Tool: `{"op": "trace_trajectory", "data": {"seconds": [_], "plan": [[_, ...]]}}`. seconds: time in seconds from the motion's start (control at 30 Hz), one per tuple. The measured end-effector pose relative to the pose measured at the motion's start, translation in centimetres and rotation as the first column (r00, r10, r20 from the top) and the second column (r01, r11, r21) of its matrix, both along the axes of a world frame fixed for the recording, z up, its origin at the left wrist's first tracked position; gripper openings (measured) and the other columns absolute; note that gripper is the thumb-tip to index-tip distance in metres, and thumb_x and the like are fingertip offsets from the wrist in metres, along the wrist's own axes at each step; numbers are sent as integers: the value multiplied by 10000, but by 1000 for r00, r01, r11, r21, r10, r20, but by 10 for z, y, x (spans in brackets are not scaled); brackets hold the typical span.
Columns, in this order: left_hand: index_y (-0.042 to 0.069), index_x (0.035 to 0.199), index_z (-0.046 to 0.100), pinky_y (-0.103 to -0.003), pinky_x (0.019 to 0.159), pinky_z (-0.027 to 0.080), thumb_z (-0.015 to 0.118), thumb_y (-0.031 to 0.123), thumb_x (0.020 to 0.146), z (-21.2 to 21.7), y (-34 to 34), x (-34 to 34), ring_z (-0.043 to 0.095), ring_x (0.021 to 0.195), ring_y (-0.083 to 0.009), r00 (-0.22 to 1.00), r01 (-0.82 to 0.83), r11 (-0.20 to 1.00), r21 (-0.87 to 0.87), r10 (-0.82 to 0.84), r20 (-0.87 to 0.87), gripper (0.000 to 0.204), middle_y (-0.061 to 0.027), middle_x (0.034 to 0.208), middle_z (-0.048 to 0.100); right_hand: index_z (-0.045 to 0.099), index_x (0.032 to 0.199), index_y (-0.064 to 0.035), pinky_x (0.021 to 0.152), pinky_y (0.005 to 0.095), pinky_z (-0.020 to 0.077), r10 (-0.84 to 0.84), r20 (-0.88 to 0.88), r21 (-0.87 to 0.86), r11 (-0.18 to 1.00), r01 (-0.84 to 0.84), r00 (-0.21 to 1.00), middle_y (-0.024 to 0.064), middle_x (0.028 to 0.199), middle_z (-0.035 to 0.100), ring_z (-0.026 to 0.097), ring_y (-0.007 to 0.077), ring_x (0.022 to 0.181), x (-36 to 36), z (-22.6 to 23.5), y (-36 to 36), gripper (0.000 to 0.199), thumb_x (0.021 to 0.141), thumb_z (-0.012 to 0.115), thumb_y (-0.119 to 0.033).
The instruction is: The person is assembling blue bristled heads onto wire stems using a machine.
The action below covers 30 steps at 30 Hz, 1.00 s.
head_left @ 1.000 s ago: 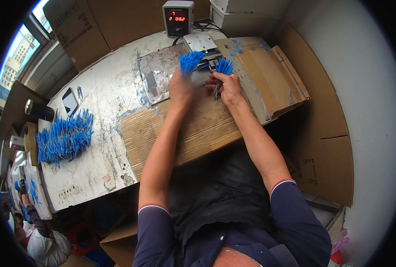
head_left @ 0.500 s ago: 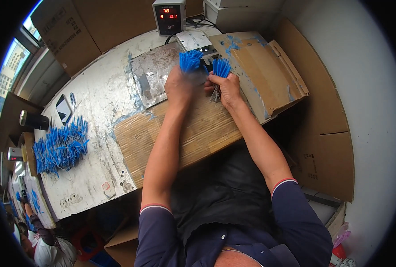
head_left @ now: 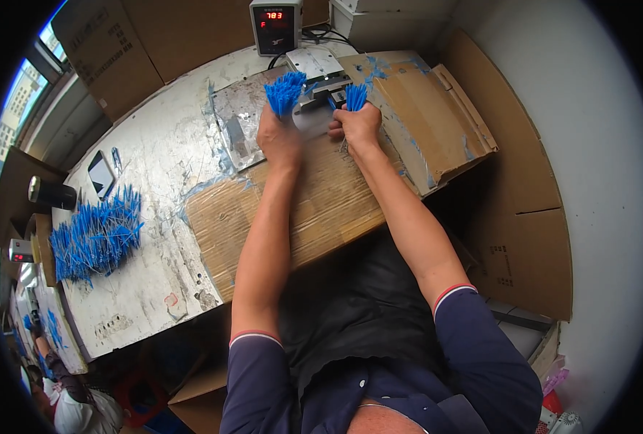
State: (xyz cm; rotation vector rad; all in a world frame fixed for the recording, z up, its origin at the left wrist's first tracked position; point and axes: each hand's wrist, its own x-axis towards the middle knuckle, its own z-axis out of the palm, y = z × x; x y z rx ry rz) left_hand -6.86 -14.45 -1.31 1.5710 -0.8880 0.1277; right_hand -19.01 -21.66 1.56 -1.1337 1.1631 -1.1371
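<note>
My left hand (head_left: pixel 279 141) is closed round a thick bundle of blue-sleeved wires (head_left: pixel 284 92), their blue ends standing up above the fist. Close to its right, my right hand (head_left: pixel 363 125) grips a smaller bundle of the same wires (head_left: pixel 356 97), with thin bare ends hanging below the fingers. Both hands are just in front of a small metal bench machine (head_left: pixel 318 66) with a dark slotted head. The area between the hands is blurred. A large pile of blue-sleeved wires (head_left: pixel 97 235) lies on the left of the worktable (head_left: pixel 169 267).
A display box (head_left: pixel 276 27) with red digits stands behind the machine. Flattened cardboard (head_left: pixel 321 199) covers the table's front edge, and a taped carton (head_left: pixel 437 119) flanks the right hand. A phone (head_left: pixel 101 173) and black cylinder (head_left: pixel 52 194) sit at left. Another person (head_left: pixel 83 409) works at lower left.
My left hand has moved left, away from the machine's head, with its bundle. My right hand has shifted slightly up and left, still gripping its wires. The red digits on the display have changed.
</note>
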Motion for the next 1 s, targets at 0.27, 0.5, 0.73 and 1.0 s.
{"op": "trace_trajectory", "data": {"seconds": [0.27,0.5,0.73,1.0], "plan": [[60,1018,632,-478,729,501,599,55,922,7,2,-4,656,848,-410,999,-5,999,-34,6,48,102,-190,903,666,562,863,43,430,367,587,27,138,48,998,-34,990,154,749,660,701,256,566,1,-2,-6,120,804,664,68],[47,985,606,-499,739,499,583,45,884,6,3,-6,650,862,-418,996,31,995,97,-39,75,104,-189,909,657,617,928,46,512,341,610,142,388,74,980,-184,911,144,802,676,699,232,614,-13,0,1,107,901,662,-48],[46,994,600,-513,751,498,585,40,871,2,1,-3,649,872,-425,994,68,990,127,-78,79,124,-194,925,656,643,1048,30,554,318,596,127,304,-347,938,-15,944,98,815,684,673,170,625,-13,-5,22,188,921,709,-93],[56,1033,620,-481,776,509,644,40,859,2,3,-4,657,911,-427,989,99,978,181,-117,91,176,-205,952,674,656,1000,14,545,292,588,160,222,-113,984,-137,962,59,769,669,661,139,616,-27,-22,30,152,915,717,-96]]}}
